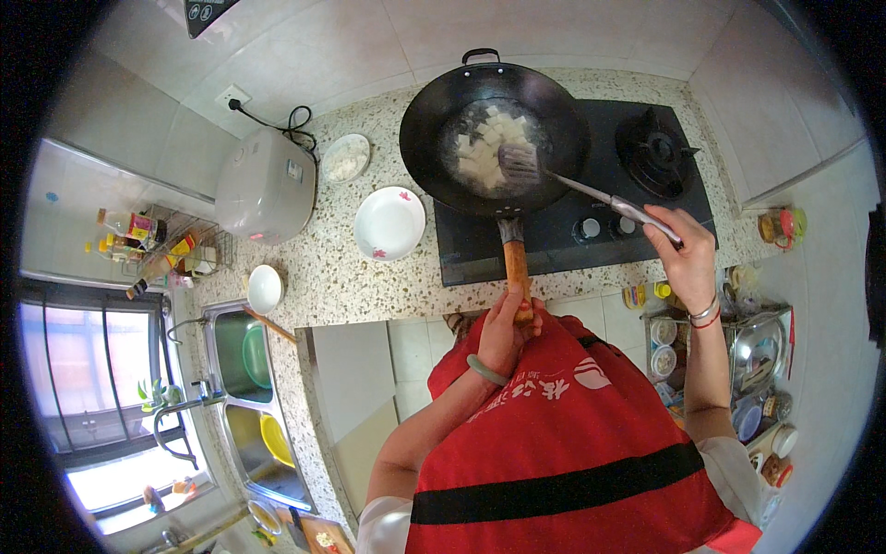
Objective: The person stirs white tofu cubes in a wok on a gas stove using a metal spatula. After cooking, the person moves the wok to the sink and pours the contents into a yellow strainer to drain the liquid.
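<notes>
A black wok (426,111) rests on the left burner of the black gas stove (480,263). Pale cubes that look like tofu (489,134) lie in clear liquid at its bottom. My left hand (508,328) is wrapped round the wok's wooden handle (516,263), close to its end. My right hand (685,254) grips the handle of a slotted spatula (609,198). The spatula's head is down in the wok, against the right side of the cubes, and its slots are partly blurred.
Left of the wok are a white plate (389,224), a small dish of white food (346,159) and a rice cooker (266,186). A white bowl (265,289) stands near the double sink (216,369). A bare burner (658,148) is at right. Shelves with jars stand beside my right arm.
</notes>
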`<action>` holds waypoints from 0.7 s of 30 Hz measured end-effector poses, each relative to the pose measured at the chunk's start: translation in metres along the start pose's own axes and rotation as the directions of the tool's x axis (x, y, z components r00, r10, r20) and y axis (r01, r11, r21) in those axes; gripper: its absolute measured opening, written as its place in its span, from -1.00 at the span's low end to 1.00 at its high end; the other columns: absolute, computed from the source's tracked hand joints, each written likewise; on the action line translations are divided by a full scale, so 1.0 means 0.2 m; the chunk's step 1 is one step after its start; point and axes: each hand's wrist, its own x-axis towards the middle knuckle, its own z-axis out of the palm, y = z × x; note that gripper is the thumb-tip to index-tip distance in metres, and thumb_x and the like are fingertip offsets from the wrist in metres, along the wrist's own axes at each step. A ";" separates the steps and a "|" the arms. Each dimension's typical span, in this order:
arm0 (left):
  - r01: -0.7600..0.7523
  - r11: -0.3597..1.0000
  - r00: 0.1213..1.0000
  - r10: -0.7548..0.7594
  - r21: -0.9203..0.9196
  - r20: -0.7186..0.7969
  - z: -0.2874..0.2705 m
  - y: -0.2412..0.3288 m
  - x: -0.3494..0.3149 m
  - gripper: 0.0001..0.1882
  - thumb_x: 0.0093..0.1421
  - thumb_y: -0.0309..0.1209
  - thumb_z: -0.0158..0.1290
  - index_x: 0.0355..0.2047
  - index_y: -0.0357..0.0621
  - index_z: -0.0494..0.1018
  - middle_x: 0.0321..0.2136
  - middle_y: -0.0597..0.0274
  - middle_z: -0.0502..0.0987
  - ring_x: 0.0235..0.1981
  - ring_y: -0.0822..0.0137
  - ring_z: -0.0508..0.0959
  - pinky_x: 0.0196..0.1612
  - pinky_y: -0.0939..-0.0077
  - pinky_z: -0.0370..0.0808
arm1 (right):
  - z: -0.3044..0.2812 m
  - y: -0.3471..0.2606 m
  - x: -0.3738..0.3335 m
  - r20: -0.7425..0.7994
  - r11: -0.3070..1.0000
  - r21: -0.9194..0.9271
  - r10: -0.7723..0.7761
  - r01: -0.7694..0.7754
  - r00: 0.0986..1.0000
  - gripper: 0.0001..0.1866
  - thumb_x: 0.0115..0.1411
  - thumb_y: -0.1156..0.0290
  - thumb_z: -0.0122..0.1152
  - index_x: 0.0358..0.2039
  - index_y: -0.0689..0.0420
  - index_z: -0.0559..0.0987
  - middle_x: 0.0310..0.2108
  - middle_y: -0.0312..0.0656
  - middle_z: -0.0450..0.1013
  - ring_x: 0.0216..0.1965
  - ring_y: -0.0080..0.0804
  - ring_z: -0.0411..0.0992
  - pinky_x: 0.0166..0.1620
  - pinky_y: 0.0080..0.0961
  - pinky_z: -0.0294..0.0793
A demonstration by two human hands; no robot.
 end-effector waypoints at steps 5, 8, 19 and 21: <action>0.002 1.000 1.000 -0.002 -0.023 0.006 0.01 0.00 0.00 -0.72 0.29 -0.15 -0.08 -0.37 -0.11 0.27 -0.38 0.14 0.46 -0.50 0.38 0.43 -0.45 0.51 0.40 | 0.01 0.02 0.01 -0.022 1.000 -0.018 -0.005 0.004 1.000 -0.76 0.07 0.52 0.23 -0.20 0.22 0.57 -0.58 -0.18 0.34 -0.60 -0.44 0.26 -0.53 -0.54 0.22; 0.013 1.000 1.000 -0.013 0.010 -0.027 0.01 0.00 -0.01 -0.56 0.31 -0.13 -0.12 0.05 -0.18 0.30 -0.36 0.18 0.47 -0.48 0.38 0.42 -0.44 0.51 0.40 | 0.04 0.06 0.02 -0.016 1.000 -0.009 -0.013 0.013 1.000 -0.76 0.07 0.52 0.23 -0.20 0.21 0.57 -0.57 -0.18 0.33 -0.59 -0.44 0.26 -0.52 -0.54 0.22; 0.007 1.000 1.000 -0.007 0.015 -0.027 0.01 0.00 0.00 -0.63 0.30 -0.12 -0.11 -0.09 -0.15 0.29 -0.37 0.16 0.47 -0.48 0.39 0.42 -0.44 0.51 0.40 | 0.14 0.11 -0.01 -0.012 0.998 0.066 0.020 -0.019 1.000 -0.75 0.08 0.51 0.23 -0.19 0.19 0.57 -0.57 -0.19 0.32 -0.59 -0.43 0.27 -0.51 -0.54 0.24; 0.010 1.000 1.000 -0.010 0.024 -0.028 0.00 0.00 0.00 -0.56 0.31 -0.11 -0.14 0.04 -0.17 0.30 -0.37 0.18 0.47 -0.48 0.39 0.42 -0.44 0.51 0.40 | 0.14 0.12 -0.02 -0.006 0.998 0.055 0.023 -0.023 1.000 -0.75 0.08 0.51 0.23 -0.19 0.19 0.57 -0.57 -0.19 0.31 -0.59 -0.43 0.27 -0.52 -0.54 0.23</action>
